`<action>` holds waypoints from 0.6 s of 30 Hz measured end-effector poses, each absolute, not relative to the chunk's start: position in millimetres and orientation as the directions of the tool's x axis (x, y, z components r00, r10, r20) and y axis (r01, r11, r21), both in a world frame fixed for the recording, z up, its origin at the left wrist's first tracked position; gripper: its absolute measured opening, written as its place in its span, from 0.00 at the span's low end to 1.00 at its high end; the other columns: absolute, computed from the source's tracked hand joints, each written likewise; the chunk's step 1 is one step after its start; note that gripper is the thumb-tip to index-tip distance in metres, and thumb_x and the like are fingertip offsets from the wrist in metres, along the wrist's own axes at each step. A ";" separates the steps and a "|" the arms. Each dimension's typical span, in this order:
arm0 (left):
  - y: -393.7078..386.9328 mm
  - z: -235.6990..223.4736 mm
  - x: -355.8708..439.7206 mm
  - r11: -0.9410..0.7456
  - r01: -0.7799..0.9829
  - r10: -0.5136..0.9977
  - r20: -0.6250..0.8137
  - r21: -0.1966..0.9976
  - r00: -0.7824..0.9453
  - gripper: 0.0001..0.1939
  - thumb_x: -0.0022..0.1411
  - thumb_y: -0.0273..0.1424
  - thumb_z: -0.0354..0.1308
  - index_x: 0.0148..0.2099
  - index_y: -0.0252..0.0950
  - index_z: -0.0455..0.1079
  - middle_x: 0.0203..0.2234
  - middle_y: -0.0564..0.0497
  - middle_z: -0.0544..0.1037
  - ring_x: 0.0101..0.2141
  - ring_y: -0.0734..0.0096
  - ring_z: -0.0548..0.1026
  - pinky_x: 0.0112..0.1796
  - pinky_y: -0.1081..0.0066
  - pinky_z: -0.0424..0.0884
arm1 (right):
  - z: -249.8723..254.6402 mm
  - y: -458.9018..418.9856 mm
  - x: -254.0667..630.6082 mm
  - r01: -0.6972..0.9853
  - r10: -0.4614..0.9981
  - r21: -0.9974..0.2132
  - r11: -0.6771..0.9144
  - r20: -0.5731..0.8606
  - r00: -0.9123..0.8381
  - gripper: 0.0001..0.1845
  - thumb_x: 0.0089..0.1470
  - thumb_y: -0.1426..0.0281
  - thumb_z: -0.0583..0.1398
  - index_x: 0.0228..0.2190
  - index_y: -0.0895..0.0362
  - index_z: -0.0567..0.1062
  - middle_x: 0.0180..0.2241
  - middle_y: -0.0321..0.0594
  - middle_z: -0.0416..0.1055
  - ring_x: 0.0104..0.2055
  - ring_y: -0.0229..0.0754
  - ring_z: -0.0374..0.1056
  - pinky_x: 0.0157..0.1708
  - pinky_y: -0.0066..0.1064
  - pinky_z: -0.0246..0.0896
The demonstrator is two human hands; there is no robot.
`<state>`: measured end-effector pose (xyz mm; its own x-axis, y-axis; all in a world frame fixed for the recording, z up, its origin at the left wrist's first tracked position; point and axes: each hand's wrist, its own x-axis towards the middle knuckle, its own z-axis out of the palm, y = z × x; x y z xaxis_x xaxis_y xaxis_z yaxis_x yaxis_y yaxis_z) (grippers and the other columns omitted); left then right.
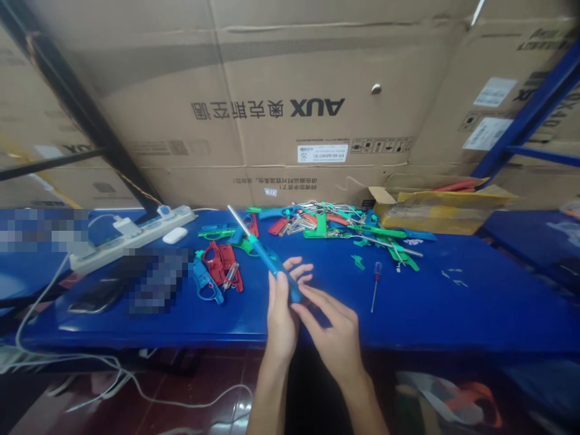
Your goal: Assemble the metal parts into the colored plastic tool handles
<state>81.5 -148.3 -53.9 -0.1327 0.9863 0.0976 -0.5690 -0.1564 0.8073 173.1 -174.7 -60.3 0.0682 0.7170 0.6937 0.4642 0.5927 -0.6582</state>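
Observation:
A blue long-necked lighter (270, 258), with a thin metal tube at its far end, slants up and to the left above the table. My left hand (281, 302) wraps round its handle, thumb lying along the near side. At the lower end of the handle, my right hand (333, 326) pinches with thumb and forefinger. Left of my hands lie red casing halves (221, 261), a blue casing half (207, 281) and a small clear tank (231, 275). A screwdriver (376, 279) with a purple handle rests to the right.
A pile of green, blue and red lighter parts (330, 223) with metal tubes spreads along the back. Behind it stands an open yellow-sided carton (435, 211). A power strip (136, 235), a white case (174, 235) and a phone (102, 293) occupy the left of the blue table (430, 314).

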 end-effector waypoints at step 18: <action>-148.1 -47.2 80.3 -0.103 -0.687 0.994 0.046 0.719 -0.102 0.15 0.63 0.36 0.58 0.46 0.31 0.73 0.45 0.40 0.80 0.47 0.54 0.79 0.52 0.59 0.71 | -57.2 -177.0 183.4 0.499 0.746 -0.606 0.620 0.653 -0.134 0.22 0.59 0.68 0.65 0.55 0.49 0.76 0.51 0.42 0.78 0.52 0.48 0.74 0.51 0.39 0.73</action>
<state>80.3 -148.1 -47.2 -0.1015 0.9938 0.0457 -0.6875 -0.1033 0.7188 183.4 -177.0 -57.2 -0.1342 0.7455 0.6528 0.4987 0.6201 -0.6056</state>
